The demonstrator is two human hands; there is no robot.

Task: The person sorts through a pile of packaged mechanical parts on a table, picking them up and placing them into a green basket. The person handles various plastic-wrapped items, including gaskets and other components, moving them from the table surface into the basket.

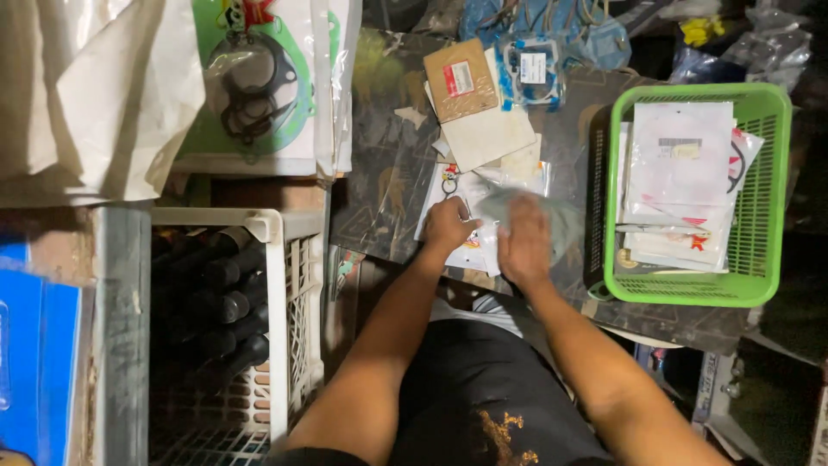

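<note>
My left hand (448, 226) rests on a pile of clear plastic packets with white cards (483, 185) on a dark worktop, its fingers curled onto one packet. My right hand (523, 244) lies flat, palm down, on a blurred grey-green plastic packet (552, 211) just right of the pile. Whether the right hand grips it I cannot tell. Both forearms reach up from the lower edge of the view.
A green plastic basket (763, 194) full of packeted sheets stands at the right. A brown cardboard packet (460, 79) and blue-edged packets (530, 69) lie further back. A white crate (278, 293) with dark cylindrical parts is at the left, under hanging gasket packets (259, 86).
</note>
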